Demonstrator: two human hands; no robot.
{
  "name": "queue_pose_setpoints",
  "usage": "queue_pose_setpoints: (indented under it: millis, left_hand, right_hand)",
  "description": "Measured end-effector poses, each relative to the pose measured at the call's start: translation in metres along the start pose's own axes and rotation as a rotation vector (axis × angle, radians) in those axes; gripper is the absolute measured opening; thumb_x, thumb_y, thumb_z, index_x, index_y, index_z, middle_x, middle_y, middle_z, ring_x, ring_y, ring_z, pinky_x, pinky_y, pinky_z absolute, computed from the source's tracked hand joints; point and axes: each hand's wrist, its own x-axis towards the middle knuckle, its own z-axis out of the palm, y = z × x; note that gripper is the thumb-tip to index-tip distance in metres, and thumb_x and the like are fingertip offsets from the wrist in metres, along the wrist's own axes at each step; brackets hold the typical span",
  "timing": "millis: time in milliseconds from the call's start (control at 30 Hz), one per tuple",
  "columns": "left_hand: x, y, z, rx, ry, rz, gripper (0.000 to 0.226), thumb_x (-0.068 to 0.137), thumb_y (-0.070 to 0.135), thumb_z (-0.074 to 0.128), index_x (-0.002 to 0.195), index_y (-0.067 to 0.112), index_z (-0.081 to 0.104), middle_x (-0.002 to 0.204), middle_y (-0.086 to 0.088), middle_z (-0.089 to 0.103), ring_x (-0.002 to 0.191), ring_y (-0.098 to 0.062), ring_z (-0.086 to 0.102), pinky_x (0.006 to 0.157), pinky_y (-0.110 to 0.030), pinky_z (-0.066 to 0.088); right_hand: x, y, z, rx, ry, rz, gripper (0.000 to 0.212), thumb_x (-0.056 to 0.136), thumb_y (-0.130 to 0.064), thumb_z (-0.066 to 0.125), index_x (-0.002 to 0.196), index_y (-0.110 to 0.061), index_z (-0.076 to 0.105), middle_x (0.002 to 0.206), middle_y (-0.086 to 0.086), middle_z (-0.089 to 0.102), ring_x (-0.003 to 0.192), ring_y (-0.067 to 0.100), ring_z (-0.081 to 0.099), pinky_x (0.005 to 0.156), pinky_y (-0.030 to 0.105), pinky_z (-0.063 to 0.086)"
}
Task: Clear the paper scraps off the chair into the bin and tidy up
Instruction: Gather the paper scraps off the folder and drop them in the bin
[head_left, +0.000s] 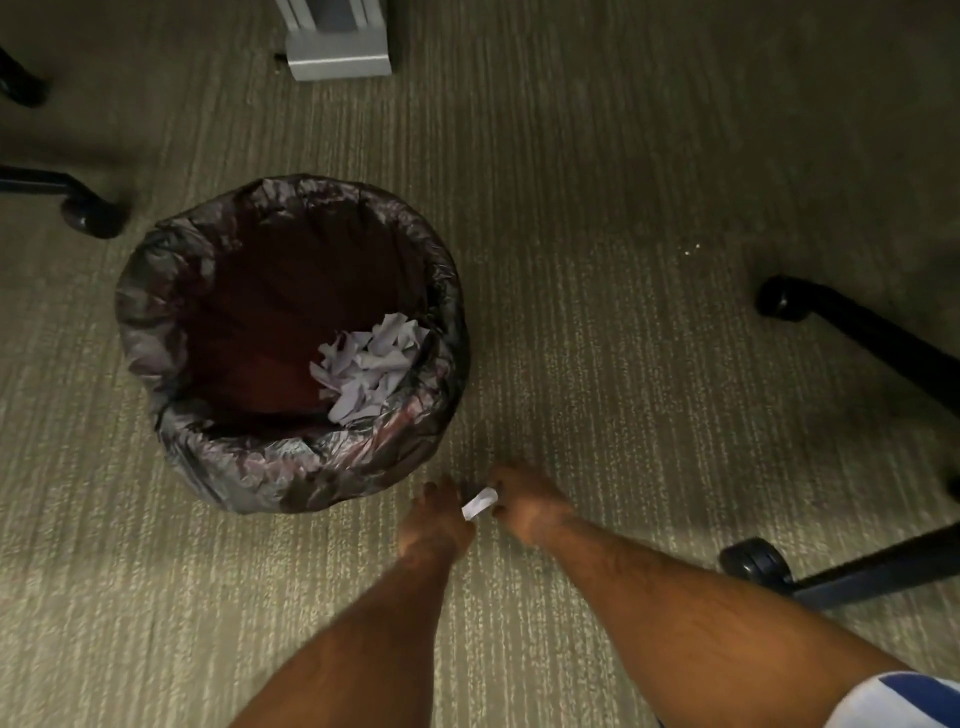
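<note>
Many paper scraps (371, 364) inside lined bin (156, 312), right hand (524, 501) pinching one scrap (480, 502)

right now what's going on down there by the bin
A person is reaching down to the carpet with both hands beside a bin lined with a dark plastic bag. A small white paper scrap sits between the left hand and the right hand, at their fingertips; blur hides which one grips it. A pile of crumpled paper scraps already lies inside the bin. Office chair legs with castors stand nearby.
</note>
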Motion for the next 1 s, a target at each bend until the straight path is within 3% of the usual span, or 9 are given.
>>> queue_pose_setpoints:
  millis: [200,333,367,467,600,700,867,933,1000]
  left_hand:
    - [0.003,0.002,0.013,-0.067,0.035,0.007,0.033,0.09,0.024,0.055,0.123,0.02,0.054,0.124,-0.01,0.062,0.116,-0.034,0.059,0.095,-0.042,0.049]
    - [-0.005,0.002,0.011,-0.109,0.105,0.045,0.028,0.09,0.015,0.052,0.116,0.013,0.061,0.119,-0.014,0.064,0.112,-0.036,0.061,0.091,-0.04,0.05]
    - [-0.009,0.004,0.007,-0.104,0.109,0.052,0.027,0.091,0.014,0.051,0.116,0.012,0.061,0.119,-0.015,0.064,0.112,-0.036,0.061,0.091,-0.04,0.049]
    - [-0.027,0.015,-0.009,-0.126,0.123,0.048,0.024,0.093,0.018,0.052,0.113,0.01,0.063,0.116,-0.015,0.063,0.109,-0.036,0.063,0.088,-0.038,0.049]
    - [-0.064,0.035,-0.036,-0.184,0.125,0.052,0.023,0.094,0.027,0.055,0.107,0.01,0.065,0.107,-0.013,0.068,0.1,-0.032,0.066,0.079,-0.034,0.049]
    - [-0.096,0.049,-0.062,-0.227,0.148,0.065,0.02,0.092,0.022,0.057,0.104,0.01,0.066,0.103,-0.014,0.07,0.095,-0.032,0.066,0.077,-0.036,0.05]
    - [-0.152,0.068,-0.108,-0.31,0.187,0.141,0.021,0.091,0.023,0.058,0.103,0.011,0.069,0.095,-0.012,0.072,0.088,-0.031,0.068,0.075,-0.037,0.055]
    - [-0.173,0.071,-0.127,-0.405,0.182,0.165,0.016,0.091,0.021,0.058,0.098,0.012,0.069,0.079,-0.003,0.071,0.072,-0.019,0.067,0.061,-0.027,0.053]
    - [-0.191,0.073,-0.148,-0.549,0.169,0.176,0.013,0.092,0.02,0.059,0.096,0.012,0.069,0.066,0.008,0.063,0.056,-0.006,0.057,0.046,-0.013,0.039]
  right_hand:
    - [0.001,-0.001,0.012,0.129,0.031,0.04,0.025,0.086,-0.014,0.062,0.111,-0.014,0.063,0.113,0.008,0.066,0.104,0.026,0.063,0.078,0.022,0.037]
    - [-0.013,0.001,0.008,0.199,0.076,0.008,0.023,0.085,-0.001,0.056,0.102,-0.006,0.071,0.106,0.01,0.072,0.099,0.02,0.066,0.071,0.003,0.036]
    - [-0.019,0.002,0.005,0.22,0.095,0.004,0.026,0.085,0.001,0.055,0.104,-0.007,0.071,0.107,0.009,0.072,0.098,0.018,0.066,0.076,0.006,0.041]
    - [-0.037,-0.001,-0.008,0.235,0.185,0.055,0.025,0.087,-0.004,0.054,0.11,-0.004,0.064,0.109,0.016,0.067,0.098,0.032,0.065,0.083,0.033,0.052]
    - [-0.067,-0.024,-0.041,0.425,0.198,0.156,0.023,0.087,-0.016,0.06,0.108,-0.007,0.064,0.102,0.009,0.07,0.09,0.028,0.067,0.073,0.032,0.053]
    - [-0.088,-0.044,-0.065,0.576,0.206,0.22,0.022,0.087,-0.03,0.063,0.099,-0.011,0.065,0.094,0.011,0.072,0.084,0.029,0.068,0.073,0.04,0.055]
    - [-0.124,-0.081,-0.108,0.746,0.279,0.23,0.009,0.088,-0.02,0.067,0.083,-0.014,0.063,0.074,-0.002,0.063,0.069,0.015,0.059,0.061,0.026,0.043]
    - [-0.141,-0.095,-0.129,0.776,0.304,0.222,0.01,0.089,-0.014,0.066,0.081,-0.017,0.061,0.07,-0.007,0.06,0.063,0.008,0.056,0.058,0.022,0.042]
    - [-0.154,-0.109,-0.147,0.82,0.313,0.239,0.016,0.09,-0.013,0.065,0.076,-0.019,0.06,0.07,-0.008,0.061,0.064,0.01,0.059,0.057,0.02,0.043]
